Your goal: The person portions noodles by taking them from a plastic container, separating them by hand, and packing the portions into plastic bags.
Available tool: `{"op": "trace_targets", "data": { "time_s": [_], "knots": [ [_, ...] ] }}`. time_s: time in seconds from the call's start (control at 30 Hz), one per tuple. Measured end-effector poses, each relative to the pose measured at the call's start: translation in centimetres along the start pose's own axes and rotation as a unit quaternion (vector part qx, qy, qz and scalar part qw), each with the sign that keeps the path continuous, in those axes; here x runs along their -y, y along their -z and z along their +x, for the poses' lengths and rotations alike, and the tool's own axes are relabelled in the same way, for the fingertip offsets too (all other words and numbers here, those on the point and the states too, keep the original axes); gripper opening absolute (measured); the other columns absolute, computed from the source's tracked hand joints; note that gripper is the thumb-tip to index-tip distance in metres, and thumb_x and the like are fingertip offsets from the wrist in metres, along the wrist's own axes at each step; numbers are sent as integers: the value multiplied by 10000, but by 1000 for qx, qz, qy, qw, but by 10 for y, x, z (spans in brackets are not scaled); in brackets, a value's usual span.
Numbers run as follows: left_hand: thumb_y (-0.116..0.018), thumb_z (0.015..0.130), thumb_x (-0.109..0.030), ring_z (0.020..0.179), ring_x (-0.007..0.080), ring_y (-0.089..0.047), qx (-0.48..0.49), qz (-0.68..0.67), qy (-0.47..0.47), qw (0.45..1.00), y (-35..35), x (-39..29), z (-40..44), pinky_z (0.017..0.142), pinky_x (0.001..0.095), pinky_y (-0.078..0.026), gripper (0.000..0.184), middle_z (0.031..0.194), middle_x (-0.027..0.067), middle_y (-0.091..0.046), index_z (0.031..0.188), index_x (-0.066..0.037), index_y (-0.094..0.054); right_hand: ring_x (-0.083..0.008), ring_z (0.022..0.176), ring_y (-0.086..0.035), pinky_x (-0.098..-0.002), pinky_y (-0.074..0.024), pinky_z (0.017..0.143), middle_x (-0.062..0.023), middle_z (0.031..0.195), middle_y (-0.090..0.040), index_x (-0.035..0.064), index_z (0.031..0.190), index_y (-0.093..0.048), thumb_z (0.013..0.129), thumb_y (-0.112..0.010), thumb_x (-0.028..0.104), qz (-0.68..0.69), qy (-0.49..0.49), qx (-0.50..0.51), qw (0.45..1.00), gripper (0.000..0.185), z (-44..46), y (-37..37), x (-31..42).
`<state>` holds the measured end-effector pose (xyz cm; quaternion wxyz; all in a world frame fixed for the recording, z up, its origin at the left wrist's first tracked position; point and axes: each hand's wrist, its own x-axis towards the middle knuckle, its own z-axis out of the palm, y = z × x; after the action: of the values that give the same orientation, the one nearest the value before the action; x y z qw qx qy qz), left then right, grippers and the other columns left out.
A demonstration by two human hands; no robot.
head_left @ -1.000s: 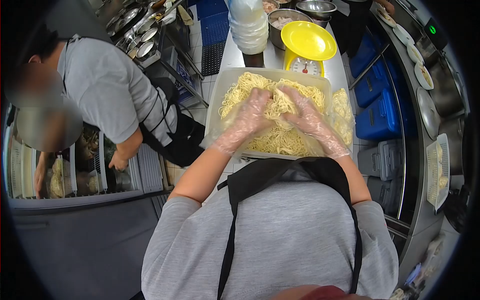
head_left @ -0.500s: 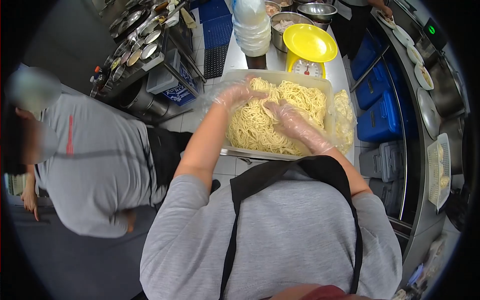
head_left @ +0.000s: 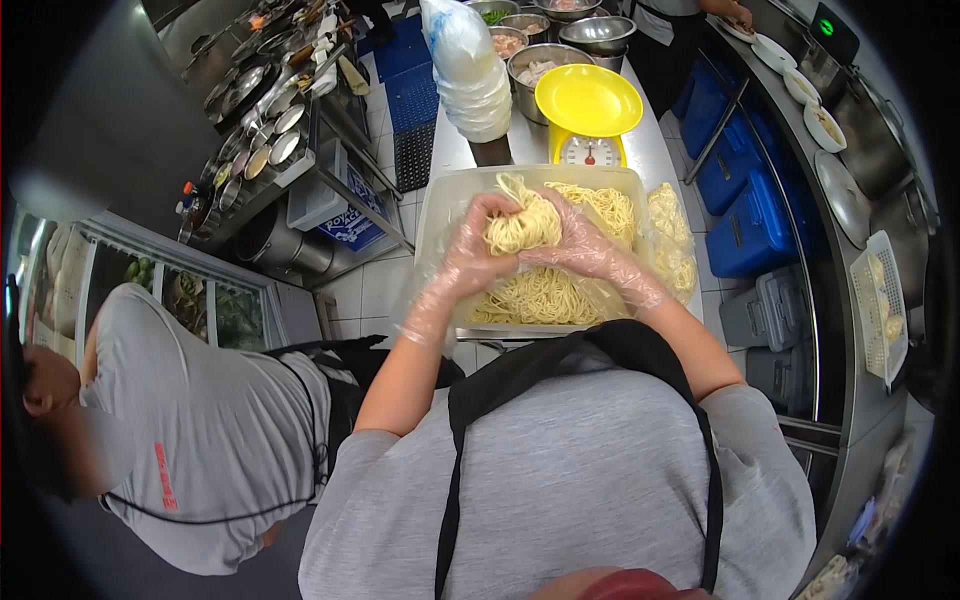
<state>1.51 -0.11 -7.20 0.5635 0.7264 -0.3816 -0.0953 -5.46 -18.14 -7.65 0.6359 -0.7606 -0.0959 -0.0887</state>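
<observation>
Between my two hands, raised over a tub, is a bundle of yellow noodles (head_left: 525, 228). My left hand (head_left: 478, 250), in a clear plastic glove, curls round the bundle's left side. From the right, my right hand (head_left: 580, 240), gloved the same way, grips the bundle too. Below them the pale plastic tub (head_left: 437, 215) holds more loose noodles (head_left: 545, 297). A clear bag of noodles (head_left: 672, 235) lies against the tub's right side.
Behind the tub stand a yellow dial scale (head_left: 590, 105) and a stack of plastic-wrapped containers (head_left: 470, 80). Steel bowls (head_left: 530, 70) fill the far table. A co-worker (head_left: 220, 400) bends at an open fridge on my left. Blue bins (head_left: 750, 225) sit under the right counter.
My hands were spread down in the noodles and have come together, lifting a bundle. The co-worker on the left has bent lower, and the fridge's inside now shows. The view has shifted slightly.
</observation>
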Motion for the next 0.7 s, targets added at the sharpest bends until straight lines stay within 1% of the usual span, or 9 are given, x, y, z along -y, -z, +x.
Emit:
{"op": "trace_targets", "data": {
  "time_s": [0.1,0.2,0.3,0.37,0.47,0.5,0.57,0.63,0.7],
  "knots": [
    [-796,641,-148,1050,296,-516,-42,100,-55,993,-11,-6,-7,922,378,-417,608,1076,87,-519,1145,-101,-459,-185,1028,-531,-324,-423,909,-102,1106,-557,14,1226,-464,666,-802,175,-18,27,-15,999,674,-2,-4,-12],
    [-782,667,-88,1053,198,-493,-74,162,-77,981,-13,0,-13,913,323,-411,540,1093,81,-490,1115,-96,-481,-204,1016,-546,-329,-427,893,-111,1077,-570,24,1190,-501,731,-728,96,-26,89,-46,995,517,-10,-9,-7],
    [-799,611,-125,1078,293,-478,-40,5,-21,999,-9,12,-10,939,388,-392,544,1103,120,-481,1080,-92,-527,-251,1027,-543,-345,-423,897,-128,1062,-566,38,1175,-517,744,-690,44,-116,136,-79,981,464,-15,-10,8],
    [-801,599,-122,1073,301,-483,-113,66,-165,977,-9,0,-7,931,403,-393,511,1122,136,-467,1039,-83,-544,-279,1039,-534,-359,-420,903,-136,1057,-563,46,1169,-525,744,-676,22,-150,152,-96,972,452,-16,-8,19],
    [-801,599,-127,1102,320,-472,-181,157,-200,950,-18,-31,-2,964,414,-382,610,1137,135,-467,1140,-101,-522,-322,1077,-503,-383,-410,910,-158,1088,-541,61,1174,-526,728,-674,9,-168,208,-131,955,473,-15,0,36],
    [-801,599,-127,1102,320,-472,-180,157,-201,950,-20,-31,-2,964,414,-382,610,1137,135,-467,1140,-101,-522,-333,1110,-482,-396,-396,932,-167,1132,-526,65,1187,-523,743,-689,80,-146,174,-90,970,474,-14,5,41],
    [-852,573,-124,1115,273,-445,-78,69,-24,994,-24,-29,-5,988,342,-384,825,1143,127,-439,1285,-94,-434,-345,1143,-462,-408,-381,955,-177,1176,-511,68,1200,-521,757,-703,151,-125,139,-47,981,486,-15,16,39],
    [-831,623,-173,1169,302,-422,-32,42,-35,998,-27,6,-10,1030,368,-356,881,1202,145,-429,1363,-104,-358,-362,1191,-425,-424,-343,1005,-186,1255,-470,81,1246,-495,779,-693,340,-228,-1,136,964,569,-19,26,16],
    [-779,701,-200,1228,280,-392,43,105,-40,993,-31,13,-9,1043,378,-338,768,1278,140,-414,1347,-100,-375,-369,1215,-403,-438,-303,1041,-201,1283,-454,61,1274,-471,783,-652,476,-245,-42,141,958,668,-24,21,-13]
  ]
}}
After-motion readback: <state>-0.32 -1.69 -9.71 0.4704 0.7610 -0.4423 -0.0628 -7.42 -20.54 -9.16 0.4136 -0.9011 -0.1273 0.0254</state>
